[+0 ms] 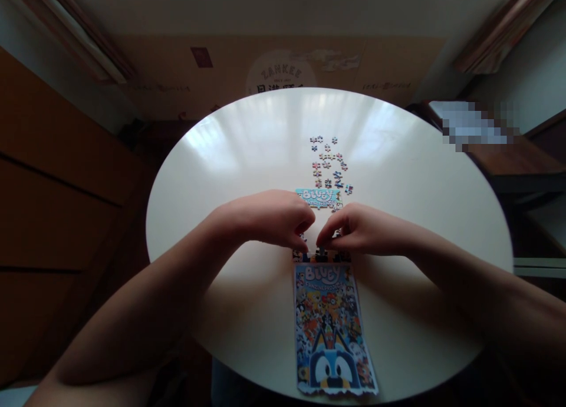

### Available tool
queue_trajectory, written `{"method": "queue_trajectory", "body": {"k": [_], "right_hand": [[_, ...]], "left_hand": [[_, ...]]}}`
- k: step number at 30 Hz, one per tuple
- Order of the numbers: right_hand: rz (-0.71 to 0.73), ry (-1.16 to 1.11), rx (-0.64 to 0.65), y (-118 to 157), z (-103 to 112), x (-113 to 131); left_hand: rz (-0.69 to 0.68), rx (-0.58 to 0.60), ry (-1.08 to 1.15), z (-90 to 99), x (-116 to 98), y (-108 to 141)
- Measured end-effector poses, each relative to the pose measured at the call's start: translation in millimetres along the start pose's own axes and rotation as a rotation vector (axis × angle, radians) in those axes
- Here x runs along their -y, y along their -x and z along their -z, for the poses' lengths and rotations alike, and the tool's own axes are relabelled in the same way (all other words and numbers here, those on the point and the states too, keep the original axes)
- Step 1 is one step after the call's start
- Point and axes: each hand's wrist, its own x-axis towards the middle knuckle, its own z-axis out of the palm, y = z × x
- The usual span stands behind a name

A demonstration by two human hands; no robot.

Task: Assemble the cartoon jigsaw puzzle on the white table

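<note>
A partly joined jigsaw puzzle lies on the white table, with its light blue title strip (319,198) at the far end and a dark assembled row (303,256) at the near end. My right hand (358,230) reaches in from the right, its thumb and forefinger pinched on a small puzzle piece (321,250) just above the near row. On the left side, my left hand (283,218) rests with curled fingers, the thumb tip down by the puzzle's left border. What those fingers hold, if anything, is hidden. Both hands cover parts of the puzzle's sides.
Several loose puzzle pieces (327,164) are scattered beyond the title strip. Nearer to me lies a printed reference picture (329,330) with a torn lower edge. The oval table (221,153) has rounded edges. A brown wooden surface (508,153) stands at the right.
</note>
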Motion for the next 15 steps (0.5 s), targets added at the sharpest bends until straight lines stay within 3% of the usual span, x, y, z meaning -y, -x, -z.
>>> {"method": "queue_trajectory", "body": {"k": [15], "right_hand": [[0.141,0.228,-0.107,3.0,-5.4,5.4]], "left_hand": [[0.062,0.106,-0.044,0.5,-1.3,-3.9]]}}
